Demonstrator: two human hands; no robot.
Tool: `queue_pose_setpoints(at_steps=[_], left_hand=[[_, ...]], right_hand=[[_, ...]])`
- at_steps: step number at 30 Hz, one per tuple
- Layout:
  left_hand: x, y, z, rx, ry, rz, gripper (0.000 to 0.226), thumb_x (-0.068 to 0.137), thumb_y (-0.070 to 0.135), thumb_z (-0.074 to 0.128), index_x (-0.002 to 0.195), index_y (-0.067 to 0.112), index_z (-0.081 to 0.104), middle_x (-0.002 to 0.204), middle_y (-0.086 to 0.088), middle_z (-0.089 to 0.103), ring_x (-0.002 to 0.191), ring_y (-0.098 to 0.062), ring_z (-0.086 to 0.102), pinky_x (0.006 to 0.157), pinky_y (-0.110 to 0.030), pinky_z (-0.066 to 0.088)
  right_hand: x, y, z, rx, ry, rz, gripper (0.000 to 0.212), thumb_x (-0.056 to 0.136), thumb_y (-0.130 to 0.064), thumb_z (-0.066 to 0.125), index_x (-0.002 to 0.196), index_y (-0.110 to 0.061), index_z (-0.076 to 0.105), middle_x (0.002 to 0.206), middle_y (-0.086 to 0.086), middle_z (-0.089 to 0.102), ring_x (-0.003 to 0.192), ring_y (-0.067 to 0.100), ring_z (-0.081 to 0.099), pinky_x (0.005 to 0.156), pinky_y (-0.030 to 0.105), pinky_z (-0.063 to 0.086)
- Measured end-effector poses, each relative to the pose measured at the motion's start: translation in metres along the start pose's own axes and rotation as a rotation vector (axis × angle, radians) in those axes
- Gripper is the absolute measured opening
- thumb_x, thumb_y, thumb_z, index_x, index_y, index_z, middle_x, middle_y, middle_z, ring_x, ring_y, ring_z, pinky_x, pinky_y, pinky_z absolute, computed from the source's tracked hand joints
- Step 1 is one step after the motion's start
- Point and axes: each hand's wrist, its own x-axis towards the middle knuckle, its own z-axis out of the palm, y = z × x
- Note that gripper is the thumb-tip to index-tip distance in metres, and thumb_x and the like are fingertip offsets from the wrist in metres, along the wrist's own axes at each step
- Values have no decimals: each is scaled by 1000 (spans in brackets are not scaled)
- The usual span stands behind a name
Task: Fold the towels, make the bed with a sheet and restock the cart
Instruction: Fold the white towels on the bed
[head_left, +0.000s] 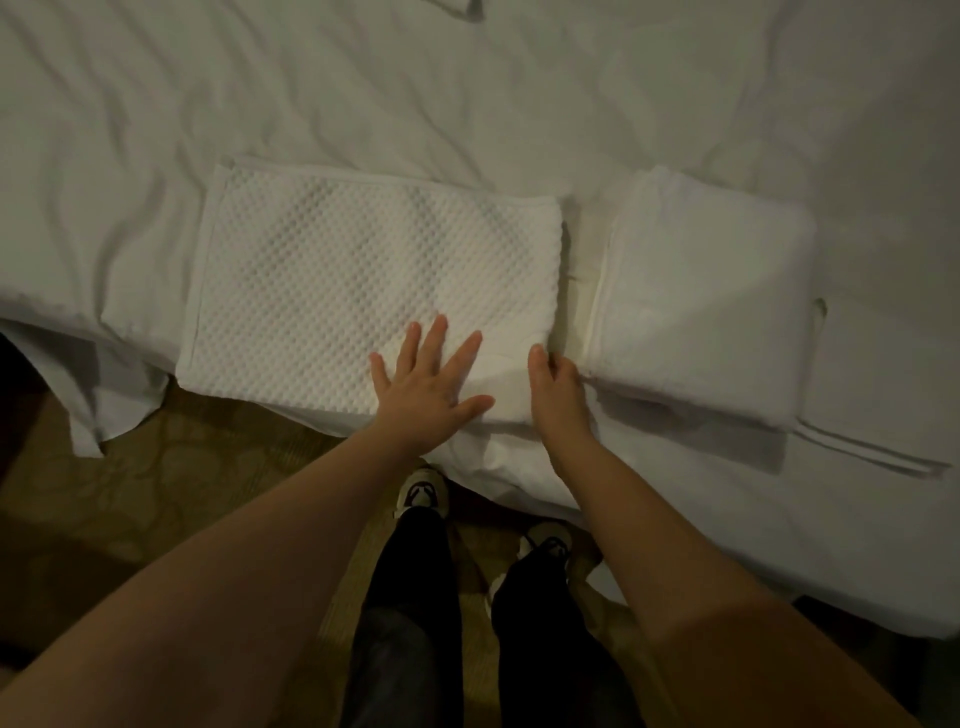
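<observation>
Rumpled white bed (363, 93) fills the frame. At its near edge, centre-frame, lies the waffle towel (363, 270), folded into a soft pad; it looks light and limp, likely to sag if lifted by one corner. Just right of it sits a smooth folded towel (701, 291). Left grip (426, 387) is spread wide, pressing flat on the waffle towel's lower right. Right grip (558, 387) curls at its right edge; pinching or not, can't tell. Best lifted from underneath, both sides.
</observation>
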Motion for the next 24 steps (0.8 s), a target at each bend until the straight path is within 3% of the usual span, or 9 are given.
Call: queue_pose_setpoints(at_steps=[3,6,9,12,15,18,19,21,24], left_hand=[[2,-3,-2,-60,-1,-10,68,89,69,23,143,49,-12,155,7,-24,142,-21,-24,109,-57,-14],[-3,-5,-6,-222,29,-17,57,86,71,14,134,56,-12,155,17,-16,143,-12,-18,110,-54,-15],[2,3,-27,-577,34,-34,51,95,58,16,142,49,-1,148,27,-1,143,-8,-7,113,-52,-10],[0,19,-62,-1119,32,-64,57,99,48,27,150,25,18,155,4,19,144,-17,15,117,-48,14],[-12,21,-92,-1702,-4,-142,69,93,56,37,147,12,30,129,-7,54,110,-16,54,93,-27,44],[-24,-9,-98,-1835,-49,-114,46,100,42,29,130,13,48,77,3,59,62,-6,61,57,-19,52],[-27,-20,-97,-1991,-110,-123,39,102,39,26,117,17,54,72,7,58,55,-2,60,52,-18,51],[-29,-49,-95,-1930,-36,-211,36,105,26,22,90,16,53,58,7,59,46,0,58,44,-15,48],[-35,-102,-98,-2060,-28,-189,37,104,35,21,98,13,50,56,4,61,52,-4,60,49,-16,49]], right_hand=[[1,-15,6,183,-90,116,55,98,-48,37,140,-12,42,136,9,51,119,27,50,97,33,41],[-10,-34,7,66,-30,13,45,100,-35,39,138,-9,42,132,10,51,106,19,48,88,27,36],[-29,-59,8,-15,31,-171,37,101,-28,39,132,-9,45,117,6,55,97,15,46,82,25,34],[-51,-91,16,-31,84,-288,29,100,-28,42,126,-16,48,99,-6,51,92,13,51,79,26,38],[-67,-122,28,-69,119,-406,18,97,-28,46,113,-21,49,91,-11,54,88,12,54,78,26,43],[-79,-141,56,-240,25,-506,14,97,-29,47,106,-23,39,87,-10,51,82,13,52,71,25,40],[-83,-144,70,-319,-28,-523,16,97,-30,47,108,-22,38,89,-7,50,81,14,50,69,25,38],[-90,-145,101,-466,-123,-554,24,98,-31,45,118,-18,39,90,-3,49,80,17,48,69,27,37],[-85,-136,150,-639,-183,-593,29,100,-31,39,124,-16,35,89,0,55,75,16,47,66,29,35]])
